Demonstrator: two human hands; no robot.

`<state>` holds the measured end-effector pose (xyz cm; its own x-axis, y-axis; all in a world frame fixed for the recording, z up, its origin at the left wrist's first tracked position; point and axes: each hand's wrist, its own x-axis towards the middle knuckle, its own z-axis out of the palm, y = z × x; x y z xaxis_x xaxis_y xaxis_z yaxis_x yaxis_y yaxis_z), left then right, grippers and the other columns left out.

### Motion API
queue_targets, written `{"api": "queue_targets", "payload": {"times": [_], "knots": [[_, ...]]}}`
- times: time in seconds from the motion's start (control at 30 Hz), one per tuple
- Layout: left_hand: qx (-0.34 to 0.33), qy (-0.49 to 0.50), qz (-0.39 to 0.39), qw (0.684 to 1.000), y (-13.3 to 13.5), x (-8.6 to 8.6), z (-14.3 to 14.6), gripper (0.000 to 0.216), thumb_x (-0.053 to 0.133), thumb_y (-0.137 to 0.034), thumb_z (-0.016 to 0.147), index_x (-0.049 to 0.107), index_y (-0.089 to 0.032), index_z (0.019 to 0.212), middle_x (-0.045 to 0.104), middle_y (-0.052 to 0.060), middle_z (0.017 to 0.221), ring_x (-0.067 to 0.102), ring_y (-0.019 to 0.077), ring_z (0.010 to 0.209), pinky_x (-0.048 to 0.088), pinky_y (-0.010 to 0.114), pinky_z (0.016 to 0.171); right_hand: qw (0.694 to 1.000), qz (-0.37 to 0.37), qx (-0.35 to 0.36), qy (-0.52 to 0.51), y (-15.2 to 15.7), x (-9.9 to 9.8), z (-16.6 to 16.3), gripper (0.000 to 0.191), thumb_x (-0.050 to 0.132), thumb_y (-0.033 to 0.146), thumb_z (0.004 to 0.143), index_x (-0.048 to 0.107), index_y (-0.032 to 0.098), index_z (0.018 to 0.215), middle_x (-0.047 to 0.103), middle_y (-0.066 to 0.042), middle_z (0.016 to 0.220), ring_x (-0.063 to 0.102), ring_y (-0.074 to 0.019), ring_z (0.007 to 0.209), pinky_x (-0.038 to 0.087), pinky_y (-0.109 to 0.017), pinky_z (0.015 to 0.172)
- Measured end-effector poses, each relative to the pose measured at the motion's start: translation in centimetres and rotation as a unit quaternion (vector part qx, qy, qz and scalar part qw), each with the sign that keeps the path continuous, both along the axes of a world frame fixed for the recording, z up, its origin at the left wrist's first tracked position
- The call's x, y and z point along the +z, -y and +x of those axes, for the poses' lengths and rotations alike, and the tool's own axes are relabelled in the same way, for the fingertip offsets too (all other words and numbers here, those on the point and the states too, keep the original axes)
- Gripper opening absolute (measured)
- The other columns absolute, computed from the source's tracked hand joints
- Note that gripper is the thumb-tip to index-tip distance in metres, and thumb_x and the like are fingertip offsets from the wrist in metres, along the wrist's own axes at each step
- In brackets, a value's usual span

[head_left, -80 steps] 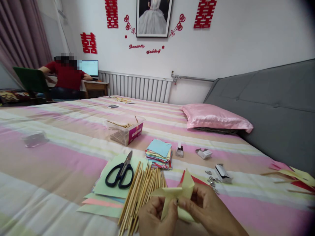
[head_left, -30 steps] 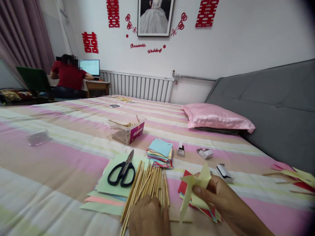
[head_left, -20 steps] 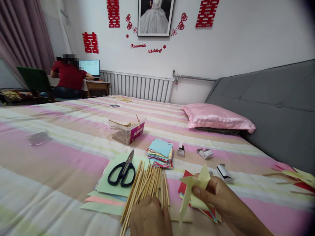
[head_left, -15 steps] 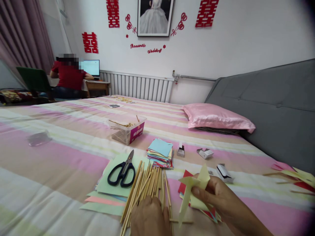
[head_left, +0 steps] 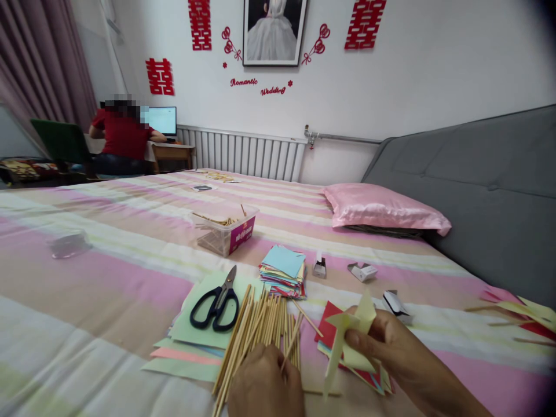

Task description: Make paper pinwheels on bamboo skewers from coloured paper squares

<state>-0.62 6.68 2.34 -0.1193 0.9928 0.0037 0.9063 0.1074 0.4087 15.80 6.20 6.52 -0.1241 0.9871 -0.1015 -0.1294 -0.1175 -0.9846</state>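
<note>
My right hand [head_left: 393, 356] pinches a pale yellow folded paper pinwheel [head_left: 347, 336], holding it just above a small pile of red and coloured paper [head_left: 329, 335]. My left hand [head_left: 263, 385], seen from the back, rests on the near end of a bundle of thin wooden sticks [head_left: 256, 333]. Its fingers are curled and one or two sticks [head_left: 299, 327] stand up at a slant from the bundle by the fingertips. The fingertips themselves are hidden.
Black-handled scissors [head_left: 216, 301] lie on green paper sheets [head_left: 191, 333]. A stack of coloured paper squares [head_left: 282, 271], a clear box of sticks [head_left: 226, 227], small clips [head_left: 395, 306], a pink pillow [head_left: 382, 209] and a grey headboard [head_left: 482, 191] surround them. A person in red [head_left: 119, 136] sits at a far desk.
Both hands first worked the pinwheel together. The left hand then dropped onto the stick bundle, and now a stick or two has tilted up out of it. The right hand shifted slightly right.
</note>
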Motion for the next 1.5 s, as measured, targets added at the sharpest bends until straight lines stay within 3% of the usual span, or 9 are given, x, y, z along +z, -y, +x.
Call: {"api": "queue_targets", "payload": {"times": [0.17,0.27,0.43,0.53,0.63,0.8,1.13,1.43,1.5], "knots": [[-0.063,0.218,0.068,0.972,-0.3,-0.4,-0.4,0.016,0.045,-0.019,0.069,0.060,-0.018,0.062,0.059,0.005,0.064,0.055,0.0185,0.063,0.038,0.030,0.061,1.000,0.010,0.018,0.000,-0.3,-0.9,1.7,0.032,0.076,0.042,0.056,0.061,0.017,0.068,0.058,0.003,0.057,0.051,-0.0103,0.052,0.037,-0.019,0.049],[-0.110,0.336,0.022,0.935,-0.3,-0.3,-0.5,0.016,0.046,-0.024,0.068,0.059,-0.017,0.062,0.053,0.003,0.061,0.049,0.0161,0.056,0.036,0.027,0.054,0.997,0.063,0.028,0.028,-0.5,-1.1,2.1,0.030,0.075,0.043,0.057,0.061,0.017,0.064,0.055,0.003,0.058,0.047,-0.0099,0.051,0.034,-0.019,0.046],[-0.153,0.474,-0.047,0.866,-0.1,0.1,0.0,0.023,0.048,-0.034,0.068,0.057,-0.013,0.067,0.047,0.000,0.056,0.041,0.0117,0.051,0.031,0.024,0.049,0.986,0.159,-0.006,0.041,-0.6,-1.1,2.4,0.023,0.075,0.039,0.060,0.065,0.019,0.062,0.055,-0.002,0.077,0.049,-0.0119,0.060,0.041,-0.022,0.055],[-0.168,0.483,-0.041,0.859,-0.1,-0.2,0.4,0.027,0.048,-0.038,0.069,0.056,-0.013,0.063,0.045,-0.001,0.053,0.038,0.0105,0.048,0.026,0.023,0.046,0.984,0.169,-0.019,0.046,-0.5,-0.9,2.7,0.018,0.073,0.037,0.063,0.065,0.021,0.066,0.058,-0.003,0.083,0.051,-0.0116,0.058,0.043,-0.024,0.056],[-0.163,0.486,-0.038,0.858,0.0,-0.4,0.5,0.028,0.050,-0.040,0.068,0.057,-0.013,0.062,0.046,0.000,0.052,0.040,0.0111,0.049,0.027,0.023,0.046,0.980,0.182,-0.035,0.077,-0.2,-0.4,2.6,0.011,0.071,0.034,0.067,0.069,0.023,0.069,0.060,-0.005,0.096,0.058,-0.0162,0.072,0.047,-0.026,0.065],[-0.164,0.496,-0.039,0.852,0.1,-0.2,0.4,0.026,0.052,-0.038,0.069,0.058,-0.013,0.063,0.049,0.000,0.052,0.042,0.0104,0.047,0.028,0.022,0.047,0.966,0.223,-0.052,0.119,0.1,0.1,1.9,0.010,0.068,0.034,0.071,0.071,0.025,0.070,0.068,-0.007,0.083,0.058,-0.0221,0.089,0.049,-0.028,0.074],[-0.157,0.564,-0.017,0.810,-0.1,0.6,-0.9,0.028,0.055,-0.042,0.074,0.061,-0.016,0.071,0.055,0.000,0.061,0.048,0.0122,0.060,0.033,0.022,0.054,0.962,0.233,-0.046,0.131,0.0,-0.4,1.3,0.007,0.068,0.032,0.071,0.072,0.027,0.069,0.070,-0.008,0.090,0.064,-0.0221,0.083,0.051,-0.033,0.073],[-0.127,0.567,0.025,0.814,0.0,1.4,-1.5,0.023,0.059,-0.037,0.073,0.069,-0.018,0.078,0.063,0.001,0.066,0.055,0.0135,0.064,0.039,0.020,0.058,0.948,0.286,-0.034,0.136,0.1,-0.5,1.4,0.006,0.067,0.025,0.072,0.072,0.026,0.071,0.071,-0.008,0.082,0.061,-0.0254,0.094,0.049,-0.032,0.074],[-0.114,0.568,0.054,0.813,0.0,1.4,-1.7,0.020,0.060,-0.035,0.071,0.070,-0.019,0.079,0.063,0.000,0.067,0.055,0.0135,0.064,0.040,0.020,0.058,0.952,0.276,-0.024,0.133,0.0,-0.4,1.4,0.007,0.067,0.022,0.072,0.073,0.026,0.071,0.068,-0.007,0.082,0.062,-0.0233,0.087,0.050,-0.029,0.069]]}}
